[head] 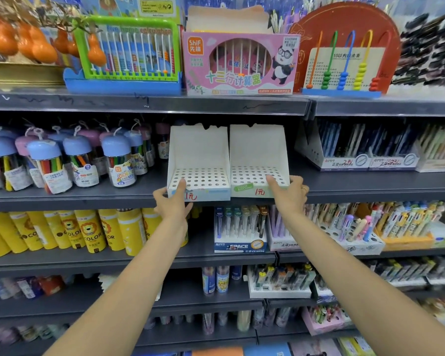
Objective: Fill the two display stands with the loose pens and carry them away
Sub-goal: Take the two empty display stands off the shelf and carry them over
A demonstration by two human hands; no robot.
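Two white cardboard display stands sit side by side on the middle shelf, both with perforated bases and no pens in them. My left hand [174, 201] grips the front left corner of the left stand [198, 150], thumb on its holed base. On the right stand [257, 150], my right hand [288, 194] holds the front right corner the same way. Each front panel carries a handwritten red price. No loose pens show near the stands.
Crayon jars with blue and pink caps [118, 160] crowd the shelf left of the stands; pen boxes [357, 150] stand to the right. Abacus toys [239, 62] fill the shelf above. Yellow tubes [88, 232] and pen displays [239, 232] sit below.
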